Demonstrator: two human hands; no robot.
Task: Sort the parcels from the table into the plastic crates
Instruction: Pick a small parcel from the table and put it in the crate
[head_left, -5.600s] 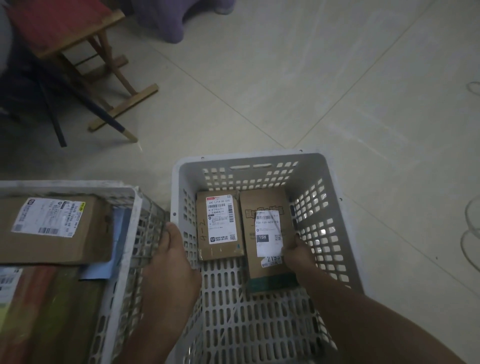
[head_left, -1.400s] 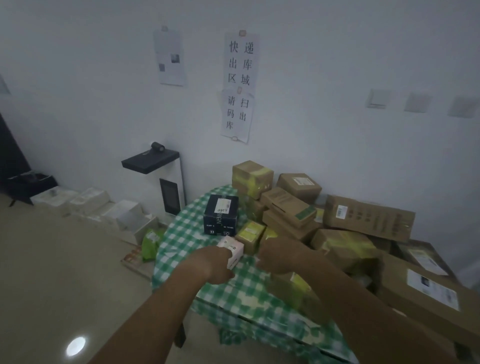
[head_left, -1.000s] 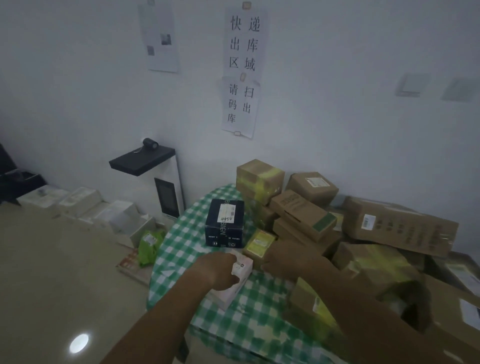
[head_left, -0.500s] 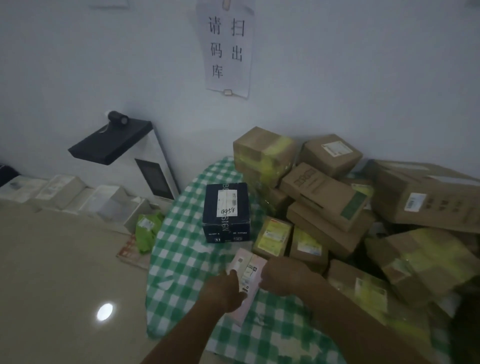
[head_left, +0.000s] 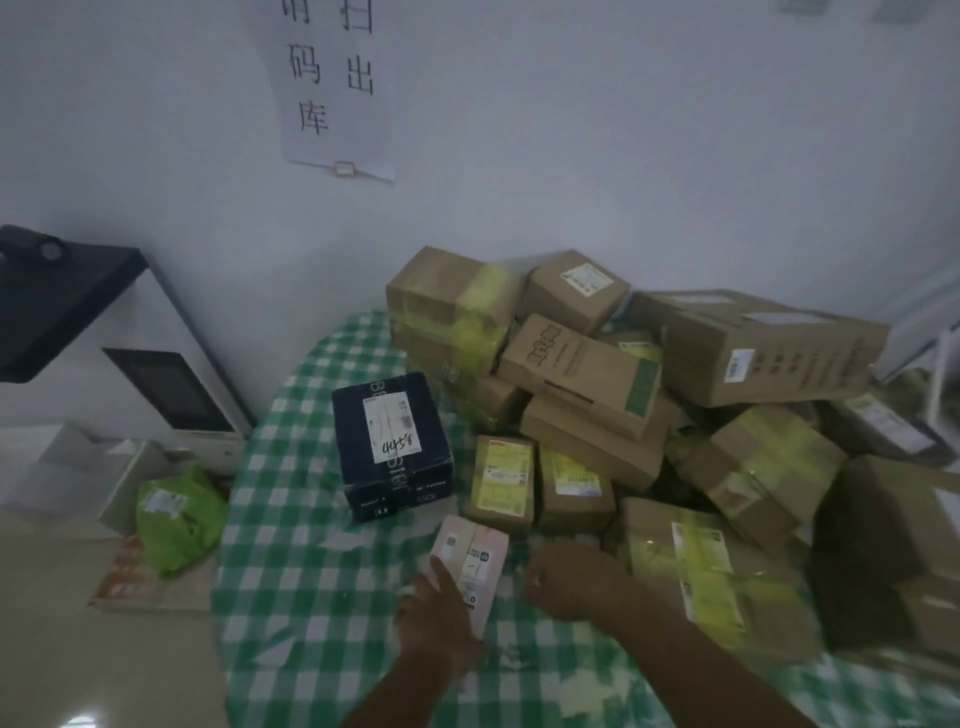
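A small pink parcel (head_left: 475, 564) with a white label is held above the green checked tablecloth (head_left: 306, 525). My left hand (head_left: 441, 618) grips it from below, thumb lying across its top face. My right hand (head_left: 563, 577) hovers just right of the parcel with curled fingers, holding nothing. Behind them stand a dark blue box (head_left: 392, 447) marked with handwritten digits and two small brown parcels with yellow labels (head_left: 501, 483). No crate is in view.
A heap of brown cardboard parcels (head_left: 649, 395) covers the table's right half, up against the wall. To the left stand a white machine with a dark screen (head_left: 166, 389), a green bag (head_left: 176, 514) and white boxes on the floor.
The view has dropped closer to the table. My right hand has let go of the pink parcel and shifted right. My left hand keeps holding it, now lower and nearer me.
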